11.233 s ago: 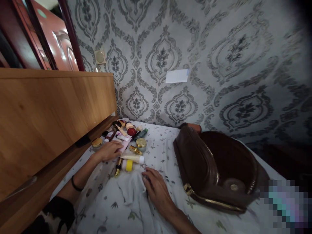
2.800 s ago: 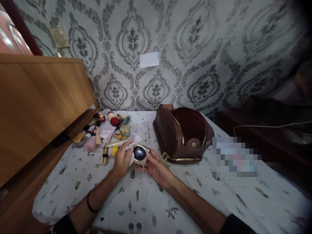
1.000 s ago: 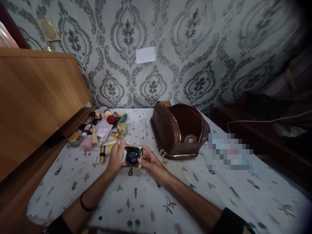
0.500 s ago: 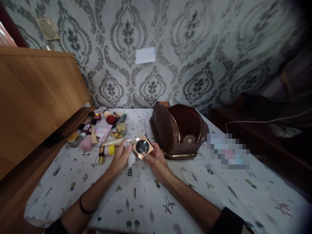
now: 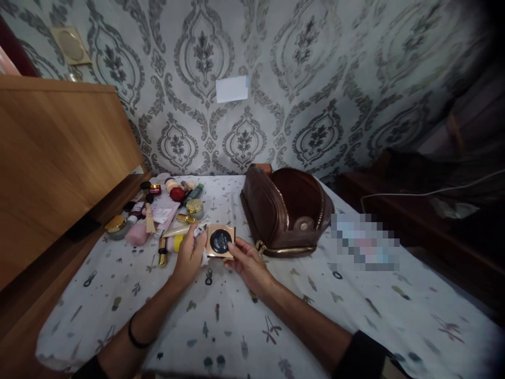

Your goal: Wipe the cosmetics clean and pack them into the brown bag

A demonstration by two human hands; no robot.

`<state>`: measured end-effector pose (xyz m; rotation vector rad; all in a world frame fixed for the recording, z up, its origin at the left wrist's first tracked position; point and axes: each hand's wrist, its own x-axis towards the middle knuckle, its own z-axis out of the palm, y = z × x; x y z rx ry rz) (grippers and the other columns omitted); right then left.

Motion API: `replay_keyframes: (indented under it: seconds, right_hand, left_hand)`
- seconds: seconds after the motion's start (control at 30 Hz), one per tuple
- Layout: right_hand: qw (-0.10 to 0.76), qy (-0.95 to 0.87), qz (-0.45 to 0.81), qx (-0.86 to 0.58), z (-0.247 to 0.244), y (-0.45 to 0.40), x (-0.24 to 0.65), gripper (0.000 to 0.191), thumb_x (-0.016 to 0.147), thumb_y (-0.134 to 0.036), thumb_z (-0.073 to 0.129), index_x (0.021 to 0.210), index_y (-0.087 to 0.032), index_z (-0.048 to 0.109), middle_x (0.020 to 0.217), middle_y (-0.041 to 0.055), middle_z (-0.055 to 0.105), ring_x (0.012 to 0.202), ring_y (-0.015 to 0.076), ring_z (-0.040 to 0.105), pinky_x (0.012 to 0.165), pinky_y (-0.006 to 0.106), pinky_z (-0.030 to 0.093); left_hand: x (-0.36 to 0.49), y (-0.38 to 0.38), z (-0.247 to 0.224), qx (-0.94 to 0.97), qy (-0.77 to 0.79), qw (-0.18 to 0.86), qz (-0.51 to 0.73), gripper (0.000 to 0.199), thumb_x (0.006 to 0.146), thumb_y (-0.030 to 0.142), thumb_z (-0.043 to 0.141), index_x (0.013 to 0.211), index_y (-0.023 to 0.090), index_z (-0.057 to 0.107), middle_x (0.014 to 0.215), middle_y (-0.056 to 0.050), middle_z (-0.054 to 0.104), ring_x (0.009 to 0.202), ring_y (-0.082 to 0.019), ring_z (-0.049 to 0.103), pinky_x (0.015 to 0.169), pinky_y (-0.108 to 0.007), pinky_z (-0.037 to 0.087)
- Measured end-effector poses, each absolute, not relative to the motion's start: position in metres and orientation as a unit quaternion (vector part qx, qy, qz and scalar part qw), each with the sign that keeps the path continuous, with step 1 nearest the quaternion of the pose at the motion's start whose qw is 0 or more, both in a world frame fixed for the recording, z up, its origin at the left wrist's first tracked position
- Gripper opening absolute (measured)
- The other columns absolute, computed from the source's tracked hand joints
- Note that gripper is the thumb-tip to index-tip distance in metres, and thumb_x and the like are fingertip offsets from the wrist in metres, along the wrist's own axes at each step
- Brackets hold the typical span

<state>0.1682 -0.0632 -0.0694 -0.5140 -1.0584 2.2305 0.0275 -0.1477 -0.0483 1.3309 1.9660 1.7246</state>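
Note:
Between my hands is a square gold powder compact (image 5: pixel 221 241) with a round black label. My right hand (image 5: pixel 250 264) pinches its right edge, thumb on the label side. My left hand (image 5: pixel 190 258) is closed on a crumpled white wipe (image 5: pixel 201 228) at the compact's left edge; the fingers partly hide the wipe. Just left of that hand lie a yellow-capped tube (image 5: pixel 178 242) and a gold-and-dark lipstick (image 5: pixel 162 251). Behind and to the right, a brown leather toiletry bag (image 5: pixel 268 210) stands unzipped, its dark inside showing.
Several cosmetics crowd the cloth's left side, among them a gold-lidded jar (image 5: pixel 115 225), a pink pouch (image 5: pixel 137 232) and a red round item (image 5: pixel 177 194). A wooden cabinet (image 5: pixel 63 163) borders the left. A blurred-out item (image 5: pixel 365 242) lies right of the bag on the patterned cloth (image 5: pixel 300 326).
The compact has turned from a tilted angle to nearly square-on and shifted slightly left. My left hand with the wipe stays against its left side. The view has shifted slightly.

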Motion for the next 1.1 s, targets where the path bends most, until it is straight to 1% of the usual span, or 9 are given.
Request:
replay_keyframes:
  seconds: [0.07,0.17,0.33,0.47,0.53,0.73,0.9,1.0,1.1]
  right_hand:
    - [0.322,-0.375,0.846,-0.201,-0.070,-0.062,0.168,0.035,0.066,-0.038,0.086,0.087,-0.018,0.067,0.086,0.0003,0.070,0.068,0.0112,0.063,0.061,0.024,0.054]
    - [0.326,-0.371,0.845,-0.206,-0.068,-0.061,0.169,0.042,0.064,-0.036,0.087,0.095,-0.020,0.063,0.086,-0.0008,0.071,0.072,0.0131,0.067,0.066,0.026,0.057]
    - [0.295,-0.412,0.842,-0.187,-0.062,-0.062,0.172,0.055,0.066,-0.034,0.086,0.110,-0.025,0.053,0.083,-0.0019,0.073,0.067,0.0167,0.071,0.059,0.026,0.055]
    - [0.272,-0.393,0.857,-0.192,-0.062,-0.060,0.172,0.045,0.074,-0.049,0.078,0.101,-0.024,0.053,0.069,-0.0036,0.069,0.058,0.0149,0.068,0.051,0.023,0.053]
    - [0.271,-0.387,0.861,-0.191,-0.063,-0.058,0.172,0.044,0.072,-0.048,0.080,0.096,-0.023,0.054,0.069,-0.0031,0.069,0.059,0.0129,0.068,0.052,0.021,0.054]
    - [0.304,-0.358,0.863,-0.184,-0.065,-0.059,0.173,0.050,0.065,-0.042,0.087,0.097,-0.021,0.054,0.082,-0.0015,0.073,0.068,0.0125,0.069,0.062,0.025,0.060]
    - [0.342,-0.327,0.862,-0.182,-0.066,-0.060,0.169,0.050,0.062,-0.036,0.089,0.097,-0.021,0.057,0.081,-0.0019,0.072,0.068,0.0117,0.069,0.063,0.023,0.060]
    - [0.364,-0.312,0.856,-0.193,-0.069,-0.058,0.169,0.056,0.061,-0.035,0.089,0.105,-0.024,0.057,0.082,-0.0027,0.072,0.068,0.0113,0.069,0.066,0.023,0.060]
    - [0.373,-0.328,0.847,-0.191,-0.072,-0.057,0.169,0.055,0.065,-0.036,0.087,0.110,-0.026,0.056,0.083,-0.0033,0.070,0.068,0.0113,0.068,0.067,0.025,0.059]
  left_hand:
    - [0.028,-0.148,-0.052,0.487,0.648,0.112,0.574,0.043,0.091,0.037,0.053,0.130,0.019,0.053,0.135,-0.011,0.059,0.129,-0.025,0.052,0.111,-0.039,0.036]
    - [0.028,-0.149,-0.054,0.537,0.622,0.122,0.556,0.050,0.089,0.035,0.058,0.136,0.019,0.050,0.143,-0.012,0.054,0.135,-0.025,0.047,0.114,-0.041,0.033]
    - [0.024,-0.146,-0.047,0.479,0.620,0.160,0.600,0.032,0.091,0.038,0.053,0.114,0.019,0.065,0.118,-0.009,0.070,0.113,-0.024,0.063,0.104,-0.039,0.044]
    - [0.022,-0.144,-0.044,0.451,0.624,0.161,0.618,0.029,0.090,0.042,0.054,0.102,0.019,0.067,0.105,-0.006,0.073,0.098,-0.022,0.066,0.094,-0.034,0.049]
    - [0.023,-0.144,-0.045,0.443,0.625,0.164,0.621,0.032,0.090,0.045,0.054,0.103,0.018,0.067,0.106,-0.007,0.072,0.099,-0.022,0.065,0.095,-0.034,0.048]
    - [0.029,-0.144,-0.048,0.376,0.650,0.202,0.629,0.046,0.089,0.052,0.054,0.118,0.017,0.063,0.122,-0.009,0.068,0.123,-0.024,0.056,0.109,-0.036,0.037]
    - [0.034,-0.144,-0.050,0.432,0.632,0.254,0.591,0.050,0.091,0.052,0.051,0.125,0.017,0.059,0.129,-0.009,0.065,0.127,-0.025,0.055,0.111,-0.037,0.037]
    - [0.037,-0.146,-0.053,0.489,0.624,0.259,0.551,0.053,0.094,0.049,0.047,0.136,0.016,0.051,0.136,-0.011,0.061,0.132,-0.024,0.051,0.113,-0.037,0.035]
    - [0.041,-0.148,-0.054,0.535,0.624,0.250,0.511,0.056,0.097,0.043,0.043,0.146,0.016,0.037,0.144,-0.012,0.054,0.136,-0.024,0.046,0.114,-0.038,0.033]
